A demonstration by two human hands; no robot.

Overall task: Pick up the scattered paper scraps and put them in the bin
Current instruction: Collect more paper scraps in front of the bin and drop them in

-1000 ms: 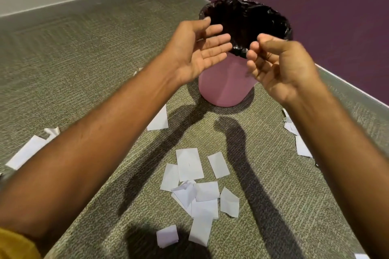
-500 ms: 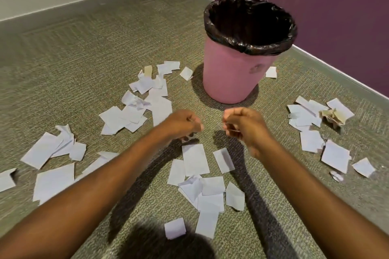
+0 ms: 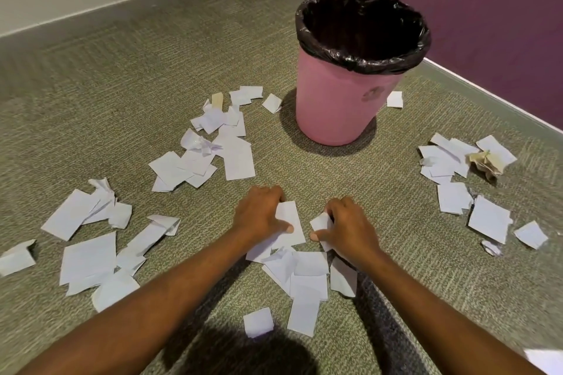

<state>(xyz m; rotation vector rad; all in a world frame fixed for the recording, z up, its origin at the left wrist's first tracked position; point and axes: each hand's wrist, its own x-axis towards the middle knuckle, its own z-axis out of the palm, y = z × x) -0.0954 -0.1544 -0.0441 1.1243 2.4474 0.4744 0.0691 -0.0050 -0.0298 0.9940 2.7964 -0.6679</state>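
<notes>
Hands down on the nearest heap of paper scraps, bin straight ahead.

Left hand (image 3: 262, 216) pinches a rectangular white scrap (image 3: 289, 224) between thumb and fingers, its long axis pointing away from the person; right hand (image 3: 347, 230) closes on a smaller crumpled scrap (image 3: 321, 221). Both hands sit just apart on the carpet (image 3: 122, 100). More scraps (image 3: 307, 280) lie just behind them, toward the person. The pink bin (image 3: 335, 106) with its black liner stands beyond, slightly nearer the right hand.

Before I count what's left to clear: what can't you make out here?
- Inside of the bin: head view, only dark black liner shows.
- Scraps under the left hand and right hand: covered.
- White sheet: cut off at the bottom-right corner.
- Floor behind the bin: hidden.
</notes>
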